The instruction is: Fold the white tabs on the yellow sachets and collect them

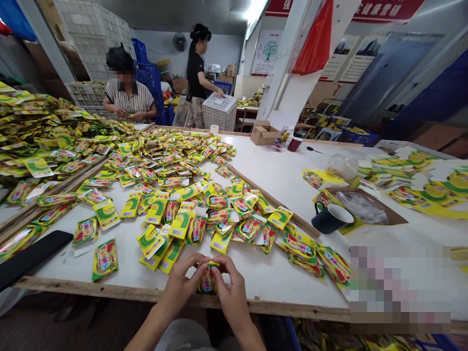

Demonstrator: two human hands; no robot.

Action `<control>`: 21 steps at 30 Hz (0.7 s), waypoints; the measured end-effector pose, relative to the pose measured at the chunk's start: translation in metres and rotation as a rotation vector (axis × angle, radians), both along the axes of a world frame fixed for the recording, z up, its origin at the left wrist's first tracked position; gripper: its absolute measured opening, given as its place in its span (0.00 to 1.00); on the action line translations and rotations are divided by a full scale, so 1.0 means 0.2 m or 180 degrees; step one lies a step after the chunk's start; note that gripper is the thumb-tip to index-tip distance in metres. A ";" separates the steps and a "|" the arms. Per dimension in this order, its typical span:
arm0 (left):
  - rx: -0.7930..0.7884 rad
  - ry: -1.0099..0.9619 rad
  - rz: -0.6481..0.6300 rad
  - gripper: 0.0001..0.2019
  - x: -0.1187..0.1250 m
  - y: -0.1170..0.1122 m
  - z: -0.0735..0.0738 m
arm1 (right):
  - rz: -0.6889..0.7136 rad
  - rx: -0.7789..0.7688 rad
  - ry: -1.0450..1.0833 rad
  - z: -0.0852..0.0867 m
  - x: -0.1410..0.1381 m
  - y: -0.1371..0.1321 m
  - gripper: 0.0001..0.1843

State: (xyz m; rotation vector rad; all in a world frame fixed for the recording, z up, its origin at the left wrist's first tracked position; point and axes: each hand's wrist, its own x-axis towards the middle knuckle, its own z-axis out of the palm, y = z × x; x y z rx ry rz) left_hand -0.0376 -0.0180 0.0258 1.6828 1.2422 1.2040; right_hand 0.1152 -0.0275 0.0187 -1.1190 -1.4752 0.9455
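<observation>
Close to the table's front edge, my left hand (186,275) and my right hand (228,282) both grip one small crayon box (206,282), printed yellow, green and red. Its top end sits between my fingertips, and fingers partly cover it. Just beyond my hands lies a loose spread of similar boxes (183,219), some with yellow backs and barcodes up, some with white end flaps sticking out. A single box (105,260) lies apart to the left of my left hand.
A wooden strip (270,200) divides the white table (266,161). A dark mug (332,219) and an open carton (365,207) stand right; a black phone-like slab (34,256) lies left. Heaped boxes (36,126) rise far left. Two people are behind, one holding a white crate (219,112).
</observation>
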 end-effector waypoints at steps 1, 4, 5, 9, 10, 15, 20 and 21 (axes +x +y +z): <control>0.0064 0.0029 0.0016 0.07 0.00 0.00 -0.01 | 0.0012 0.0003 -0.0003 0.00 0.00 0.00 0.07; 0.0183 0.0096 0.0075 0.07 0.00 -0.01 -0.02 | 0.0026 0.0000 -0.0005 0.01 0.00 0.00 0.07; 0.0217 0.0111 0.0074 0.07 0.00 0.00 -0.03 | 0.0026 -0.0005 -0.0006 0.01 0.00 0.00 0.07; 0.0419 0.0093 -0.0023 0.08 -0.01 0.00 -0.06 | 0.0016 0.0010 -0.0033 0.00 0.00 0.00 0.07; 0.0468 0.0082 -0.0050 0.08 -0.01 0.01 -0.07 | 0.0016 0.0023 -0.0042 0.00 0.00 0.00 0.07; 0.0518 0.0027 -0.0212 0.07 -0.02 0.01 -0.07 | 0.0046 0.0107 -0.0125 -0.01 0.01 -0.01 0.06; 0.0250 0.0036 -0.0272 0.09 -0.04 0.01 -0.01 | -0.0007 0.0481 -0.0540 0.01 0.01 -0.01 0.09; 0.0191 0.0120 -0.0316 0.10 -0.05 0.01 0.00 | 0.0003 0.0569 -0.0695 0.02 0.01 -0.01 0.10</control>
